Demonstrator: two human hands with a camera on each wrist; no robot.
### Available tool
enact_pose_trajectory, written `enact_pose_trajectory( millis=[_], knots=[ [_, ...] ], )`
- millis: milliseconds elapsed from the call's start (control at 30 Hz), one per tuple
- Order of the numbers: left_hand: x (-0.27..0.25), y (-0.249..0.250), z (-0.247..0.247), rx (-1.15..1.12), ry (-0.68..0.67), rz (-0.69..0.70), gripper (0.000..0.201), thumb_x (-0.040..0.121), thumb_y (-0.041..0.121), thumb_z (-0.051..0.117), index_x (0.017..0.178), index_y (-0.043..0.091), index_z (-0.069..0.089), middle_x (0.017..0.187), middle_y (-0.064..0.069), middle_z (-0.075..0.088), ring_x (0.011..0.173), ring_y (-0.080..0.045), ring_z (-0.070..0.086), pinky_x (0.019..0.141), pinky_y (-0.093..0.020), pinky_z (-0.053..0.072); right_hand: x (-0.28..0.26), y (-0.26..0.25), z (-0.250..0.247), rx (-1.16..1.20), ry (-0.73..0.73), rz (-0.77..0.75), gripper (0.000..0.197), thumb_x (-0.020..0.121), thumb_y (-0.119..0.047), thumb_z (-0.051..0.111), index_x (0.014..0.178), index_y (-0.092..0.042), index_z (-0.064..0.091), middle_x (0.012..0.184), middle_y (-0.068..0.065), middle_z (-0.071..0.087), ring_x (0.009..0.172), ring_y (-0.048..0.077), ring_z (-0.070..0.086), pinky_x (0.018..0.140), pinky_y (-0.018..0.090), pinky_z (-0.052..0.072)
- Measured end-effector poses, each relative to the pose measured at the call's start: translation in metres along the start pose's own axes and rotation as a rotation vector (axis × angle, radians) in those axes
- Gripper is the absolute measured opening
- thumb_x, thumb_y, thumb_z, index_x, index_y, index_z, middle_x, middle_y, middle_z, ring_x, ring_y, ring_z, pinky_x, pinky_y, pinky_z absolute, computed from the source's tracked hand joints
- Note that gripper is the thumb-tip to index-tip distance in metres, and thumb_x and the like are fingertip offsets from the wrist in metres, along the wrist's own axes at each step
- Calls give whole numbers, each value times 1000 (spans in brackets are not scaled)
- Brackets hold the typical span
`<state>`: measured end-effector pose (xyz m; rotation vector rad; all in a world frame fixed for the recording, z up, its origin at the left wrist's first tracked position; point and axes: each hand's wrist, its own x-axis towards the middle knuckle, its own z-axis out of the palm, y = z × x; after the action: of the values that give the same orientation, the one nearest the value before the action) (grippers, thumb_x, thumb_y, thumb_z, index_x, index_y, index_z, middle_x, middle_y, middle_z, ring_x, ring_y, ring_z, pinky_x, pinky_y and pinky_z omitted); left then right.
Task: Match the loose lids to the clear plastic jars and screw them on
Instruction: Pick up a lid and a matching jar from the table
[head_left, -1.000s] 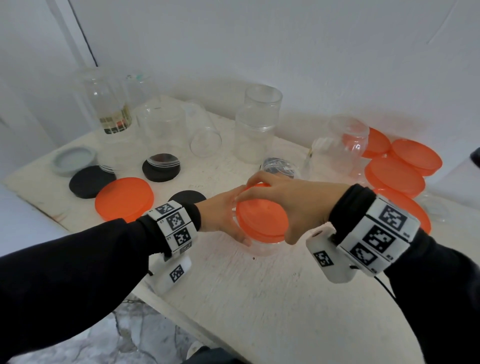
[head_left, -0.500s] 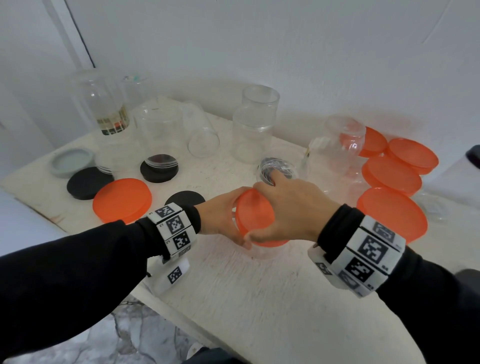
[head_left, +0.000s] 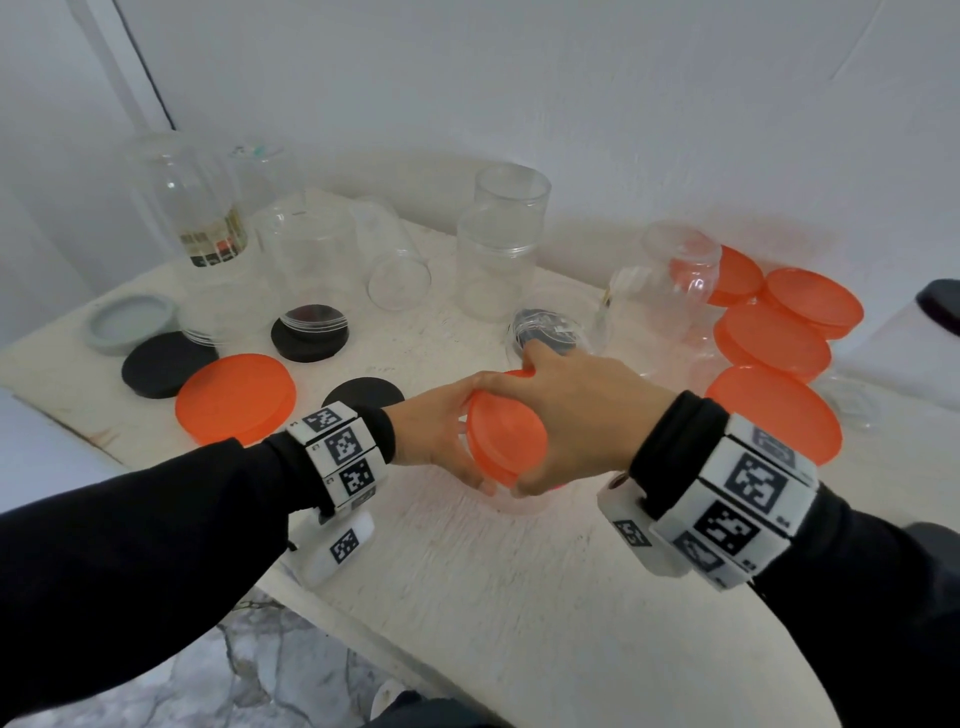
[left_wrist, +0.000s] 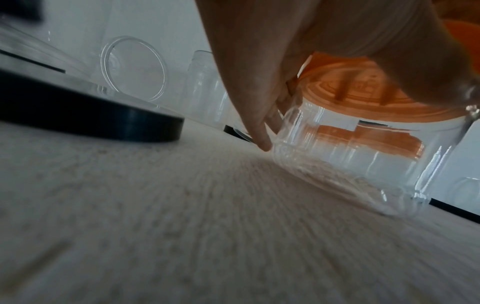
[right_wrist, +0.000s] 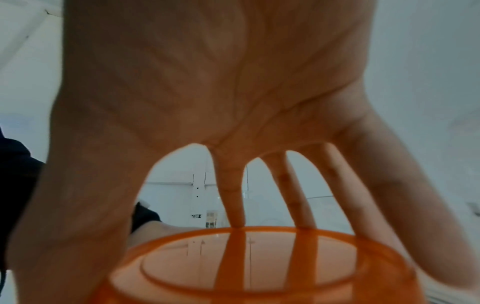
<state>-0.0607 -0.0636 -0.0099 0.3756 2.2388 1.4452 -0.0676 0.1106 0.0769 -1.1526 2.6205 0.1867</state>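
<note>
A short clear plastic jar (left_wrist: 350, 164) stands on the white table (head_left: 519, 597) near its front middle. An orange lid (head_left: 501, 434) sits on the jar's mouth, also seen as the orange lid (right_wrist: 249, 267) in the right wrist view. My right hand (head_left: 566, 421) spans the lid from above, thumb and fingers curled over its rim. My left hand (head_left: 441, 431) grips the jar's left side, its fingers (left_wrist: 257, 115) down along the wall. Much of the jar is hidden by both hands in the head view.
Loose lids lie around: an orange lid (head_left: 236, 397), black lids (head_left: 166, 364) and a grey lid (head_left: 130, 325) at left, several orange lids (head_left: 774, 343) at right. Several clear jars (head_left: 498, 254) stand or lie along the back by the wall. The table's front edge runs diagonally below my left wrist.
My right hand has rotated on the orange lid, the wrist swinging round and the hand now covering more of it. The left hand has kept its hold on the jar.
</note>
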Motion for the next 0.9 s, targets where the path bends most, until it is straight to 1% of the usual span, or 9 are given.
enact_pose_trajectory(
  millis=[100, 133, 233, 333, 433, 533, 600, 767, 900],
  knots=[
    [-1, 2, 0, -9, -6, 2, 91, 56, 4, 86, 123, 37, 34, 119, 15, 50, 104, 13, 51, 82, -8, 44, -1, 4, 2, 49, -30, -49, 94, 67, -63, 67, 143, -46, 13, 131, -1, 30, 111, 22, 43, 84, 32, 46],
    [-1, 3, 1, -10, -3, 3, 92, 54, 7, 88, 122, 38, 35, 119, 13, 51, 104, 11, 52, 82, -10, 45, -2, 5, 4, 55, -25, -55, 94, 67, -64, 66, 143, -46, 14, 133, -1, 30, 112, 22, 44, 87, 33, 47],
    [-2, 5, 2, 1, 9, 10, 96, 49, 16, 90, 123, 41, 34, 121, 12, 52, 109, 6, 51, 87, -12, 45, -3, 4, 7, 28, 34, -19, 91, 66, -70, 61, 143, -45, 19, 128, -1, 36, 105, 21, 47, 82, 30, 47],
    [-3, 7, 3, 22, 10, 10, 93, 55, 3, 87, 122, 38, 33, 117, 15, 52, 103, 13, 51, 82, -6, 43, -5, 2, 12, 31, 91, 13, 91, 64, -72, 60, 142, -43, 22, 120, 1, 40, 98, 21, 48, 77, 29, 47],
    [-3, 9, 4, 36, -14, 13, 92, 55, -1, 85, 123, 35, 33, 114, 15, 52, 99, 17, 51, 78, -5, 42, -7, 0, 17, 40, 126, 39, 92, 62, -74, 59, 142, -40, 26, 115, 2, 43, 93, 22, 49, 75, 31, 47],
    [-4, 11, 5, 36, -17, 24, 88, 56, -5, 84, 115, 38, 34, 110, 18, 50, 91, 23, 50, 73, -2, 41, -9, -2, 21, 45, 148, 55, 94, 62, -74, 59, 143, -37, 28, 116, 4, 44, 93, 23, 50, 76, 33, 48],
    [-4, 11, 5, 43, -14, 32, 88, 56, -4, 84, 114, 38, 33, 109, 18, 51, 91, 24, 50, 72, -1, 41, -10, -3, 22, 44, 153, 69, 95, 63, -74, 59, 144, -36, 27, 117, 6, 44, 94, 24, 50, 76, 32, 47],
    [-6, 11, 4, 31, -24, 20, 89, 56, 0, 85, 118, 39, 34, 112, 19, 52, 96, 19, 51, 76, -4, 43, -12, -5, 25, 45, 171, 86, 93, 66, -73, 57, 144, -35, 25, 118, 6, 42, 93, 24, 47, 76, 33, 48],
    [-7, 10, 6, 17, -29, 8, 90, 57, 2, 85, 121, 38, 34, 117, 14, 53, 106, 5, 52, 83, -9, 44, -14, -3, 28, 54, 166, 86, 92, 67, -72, 57, 145, -37, 22, 125, 4, 39, 98, 22, 44, 79, 31, 45]
  ],
)
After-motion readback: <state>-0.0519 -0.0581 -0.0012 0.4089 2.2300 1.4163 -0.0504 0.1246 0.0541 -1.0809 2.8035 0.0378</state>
